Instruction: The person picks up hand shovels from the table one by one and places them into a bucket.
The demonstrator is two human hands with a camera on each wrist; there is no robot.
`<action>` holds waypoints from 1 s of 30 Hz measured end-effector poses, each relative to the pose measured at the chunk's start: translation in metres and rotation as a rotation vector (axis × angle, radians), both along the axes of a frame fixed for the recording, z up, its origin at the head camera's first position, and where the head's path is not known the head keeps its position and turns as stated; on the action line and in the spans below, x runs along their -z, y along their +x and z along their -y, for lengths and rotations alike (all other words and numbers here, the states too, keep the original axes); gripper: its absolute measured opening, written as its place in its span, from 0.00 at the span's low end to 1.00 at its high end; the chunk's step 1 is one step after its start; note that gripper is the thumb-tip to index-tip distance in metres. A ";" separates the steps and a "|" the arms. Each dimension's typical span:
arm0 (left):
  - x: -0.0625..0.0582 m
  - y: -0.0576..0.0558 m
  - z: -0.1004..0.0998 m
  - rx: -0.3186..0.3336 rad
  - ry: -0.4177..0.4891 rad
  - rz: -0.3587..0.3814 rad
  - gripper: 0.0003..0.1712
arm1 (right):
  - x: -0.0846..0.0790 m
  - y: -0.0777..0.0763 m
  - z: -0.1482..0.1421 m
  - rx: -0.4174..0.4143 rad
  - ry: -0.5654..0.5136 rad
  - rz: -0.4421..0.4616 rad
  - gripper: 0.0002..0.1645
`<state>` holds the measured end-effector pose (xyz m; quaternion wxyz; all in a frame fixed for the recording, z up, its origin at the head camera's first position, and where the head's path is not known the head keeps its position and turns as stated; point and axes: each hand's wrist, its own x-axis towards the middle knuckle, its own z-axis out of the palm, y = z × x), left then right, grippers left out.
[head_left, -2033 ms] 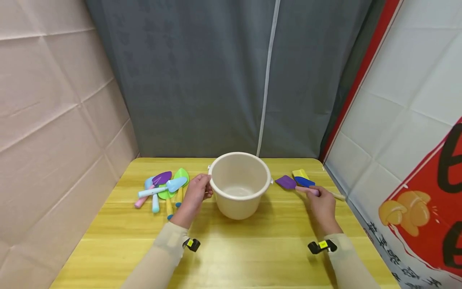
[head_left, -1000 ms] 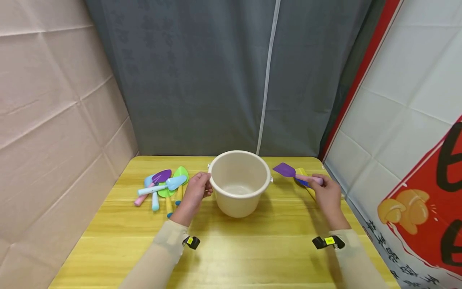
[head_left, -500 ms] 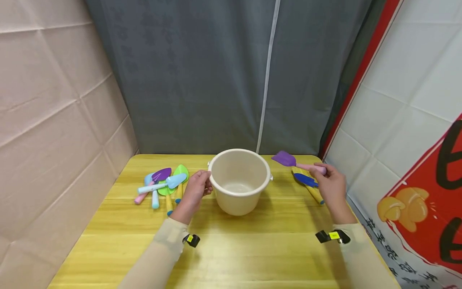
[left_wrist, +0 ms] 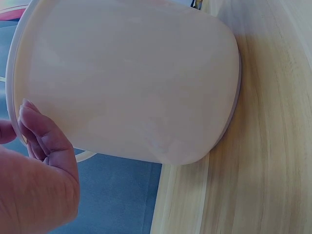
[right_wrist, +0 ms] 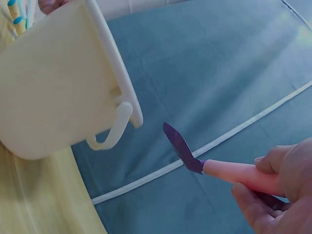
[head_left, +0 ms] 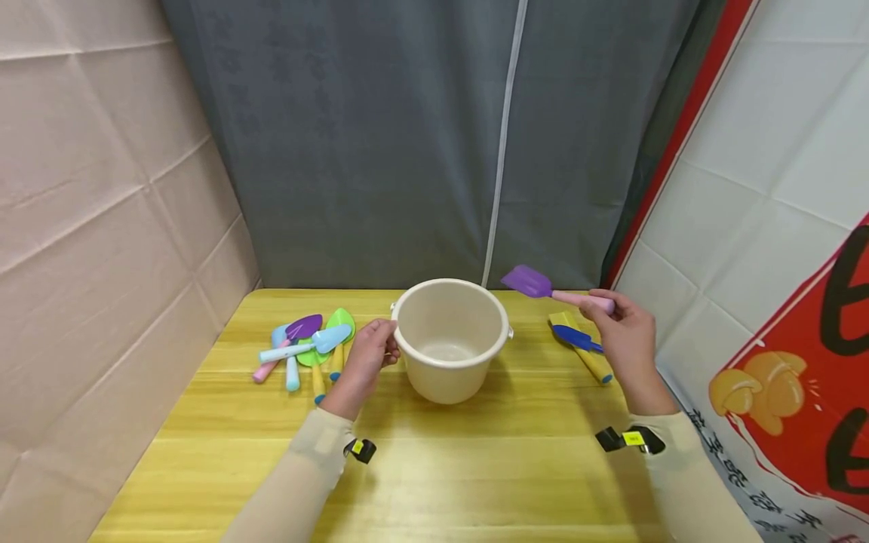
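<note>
A cream plastic bucket stands upright at the middle of the table. My left hand grips its rim on the left side; in the left wrist view the fingers curl at the rim against the bucket wall. My right hand holds a toy shovel by its pink handle, raised above the table to the right of the bucket. Its purple blade points left, toward the bucket, and stands apart from the rim.
Below the right hand lie a blue-bladed shovel and a yellow one, crossing. Left of the bucket is a pile of several toy shovels, with a light blue one on top. A grey curtain hangs behind the table.
My right hand has lifted the purple shovel up off the other shovels at the right, moving slightly rightward. The left hand keeps its grip on the bucket, which has stayed in place.
</note>
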<state>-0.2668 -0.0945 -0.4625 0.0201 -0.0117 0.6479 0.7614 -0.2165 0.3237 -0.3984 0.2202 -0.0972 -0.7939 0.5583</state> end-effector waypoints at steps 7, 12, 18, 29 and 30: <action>0.001 0.002 -0.001 -0.005 -0.013 -0.002 0.16 | -0.011 0.008 0.011 -0.034 0.015 -0.008 0.30; 0.000 0.002 -0.002 -0.014 -0.024 -0.002 0.16 | -0.017 0.010 0.019 -0.061 0.036 -0.016 0.31; 0.000 0.002 -0.001 -0.018 -0.024 0.001 0.16 | -0.023 0.013 0.027 -0.122 0.011 0.015 0.31; -0.001 0.003 0.000 -0.008 -0.032 0.003 0.17 | -0.025 0.005 0.044 -0.243 0.021 -0.024 0.31; -0.001 0.002 0.000 -0.009 -0.031 0.004 0.17 | -0.025 0.004 0.046 -0.248 0.032 -0.022 0.31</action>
